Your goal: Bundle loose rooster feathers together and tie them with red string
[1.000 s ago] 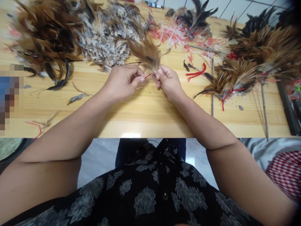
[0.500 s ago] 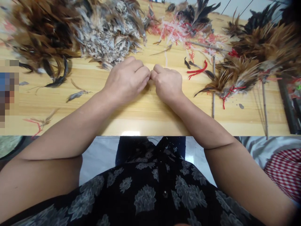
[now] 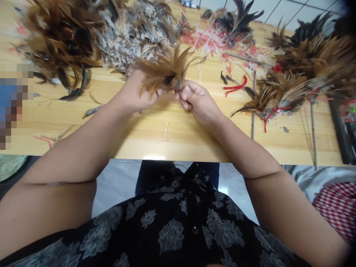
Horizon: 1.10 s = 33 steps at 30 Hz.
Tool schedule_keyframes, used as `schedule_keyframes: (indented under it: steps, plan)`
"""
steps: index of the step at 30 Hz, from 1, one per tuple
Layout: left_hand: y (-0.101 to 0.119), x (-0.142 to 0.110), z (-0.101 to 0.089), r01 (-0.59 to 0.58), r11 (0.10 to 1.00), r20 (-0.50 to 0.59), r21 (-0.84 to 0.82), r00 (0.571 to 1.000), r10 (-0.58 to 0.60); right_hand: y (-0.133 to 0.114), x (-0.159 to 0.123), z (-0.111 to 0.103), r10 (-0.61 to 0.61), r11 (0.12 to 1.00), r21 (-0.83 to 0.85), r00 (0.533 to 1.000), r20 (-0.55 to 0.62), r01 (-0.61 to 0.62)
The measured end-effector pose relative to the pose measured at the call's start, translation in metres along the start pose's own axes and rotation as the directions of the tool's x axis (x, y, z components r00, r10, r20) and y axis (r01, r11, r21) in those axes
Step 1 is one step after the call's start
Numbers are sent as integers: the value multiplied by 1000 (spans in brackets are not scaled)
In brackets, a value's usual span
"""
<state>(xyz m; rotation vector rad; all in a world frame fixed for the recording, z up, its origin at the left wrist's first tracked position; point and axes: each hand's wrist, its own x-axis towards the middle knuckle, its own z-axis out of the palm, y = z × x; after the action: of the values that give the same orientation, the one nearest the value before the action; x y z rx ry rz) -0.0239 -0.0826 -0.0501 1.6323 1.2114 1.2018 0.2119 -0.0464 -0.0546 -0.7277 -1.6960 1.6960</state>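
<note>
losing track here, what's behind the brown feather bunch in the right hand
Behind the bunch: part of the left hand and, farther back, the grey-white feather pile; anything in that hand is covered.

Bright light, apparently from above, whitens a strip along the near edge of the wooden table [image 3: 189, 146], gleams on the floor [image 3: 228, 189] below it and lays soft shadows under the forearms [image 3: 94, 131]. Blur softens the left hand [image 3: 136, 92] and a brown feather bunch [image 3: 167, 72] over the table; wide-angle stretch swells the upper arms [image 3: 55, 204], darkness fills the corner beyond its far right, and coarse pixel blocks [image 3: 11, 107] mask its left end
</note>
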Motion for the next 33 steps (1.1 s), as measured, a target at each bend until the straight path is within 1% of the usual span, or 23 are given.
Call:
schedule_keyframes:
  steps: [1, 3, 4, 5, 8, 10, 11, 14, 15, 16, 18, 19, 21, 22, 23, 24, 26, 27, 28, 30, 33]
  plan:
    - [1, 0, 5, -31, 999, -12, 35, 999, 31, 1, 0, 1, 37, 997, 62, 999, -20, -35]
    - [4, -2, 14, -82, 995, -121, 62, 989, 89, 0, 0, 3, 112, 982, 159, 993, -38, -104]
    - [5, -4, 18, -118, 987, -163, 110, 977, 135, -2, -1, 5, 148, 970, 202, 988, -42, -137]
    - [5, -5, 22, -157, 971, -182, 182, 965, 190, -4, -2, 6, 184, 955, 244, 982, -50, -167]
    - [0, -8, 29, -286, 873, -161, 394, 914, 372, -17, -6, 12, 283, 902, 364, 955, -91, -232]
    - [-6, -7, 32, -360, 799, -120, 482, 876, 467, -28, -9, 16, 336, 865, 430, 935, -113, -258]
    - [-8, -6, 32, -399, 763, -102, 509, 852, 514, -33, -10, 18, 360, 847, 457, 926, -116, -273]
    - [-9, -3, 33, -524, 662, -58, 536, 759, 648, -42, -11, 21, 422, 798, 515, 900, -107, -313]
    - [-8, -2, 32, -554, 644, -36, 528, 742, 669, -44, -11, 21, 435, 786, 528, 895, -102, -322]
    - [-6, -2, 32, -569, 640, -13, 517, 742, 670, -44, -11, 22, 446, 777, 536, 890, -97, -331]
    - [-4, -1, 31, -563, 660, 20, 498, 768, 640, -44, -10, 22, 466, 764, 539, 881, -78, -356]
    - [-3, -1, 30, -566, 667, 31, 484, 773, 633, -44, -10, 22, 477, 758, 534, 877, -64, -374]
    - [-5, 0, 27, -592, 682, 49, 430, 769, 637, -44, -10, 22, 498, 748, 521, 867, -30, -411]
    - [-8, 1, 26, -592, 704, 48, 392, 777, 627, -44, -10, 22, 507, 742, 515, 862, -10, -430]
    - [-11, 2, 24, -570, 743, 38, 351, 801, 597, -44, -11, 22, 514, 735, 509, 857, 10, -447]
    - [-14, 3, 23, -526, 793, 25, 308, 838, 545, -45, -11, 22, 520, 730, 505, 854, 29, -461]
    - [-21, 6, 22, -405, 889, -15, 212, 909, 417, -45, -12, 22, 526, 720, 500, 849, 61, -482]
    - [-24, 8, 22, -355, 921, -30, 162, 931, 365, -45, -13, 22, 528, 715, 500, 846, 73, -489]
    - [-25, 9, 23, -320, 940, -35, 117, 945, 326, -46, -13, 22, 529, 709, 504, 845, 82, -493]
    - [-24, 9, 25, -276, 959, -45, 57, 959, 279, -46, -13, 22, 534, 694, 520, 840, 91, -498]
    - [-16, 6, 28, -203, 978, -101, 55, 973, 208, -46, -12, 23, 539, 670, 561, 838, 83, -486]
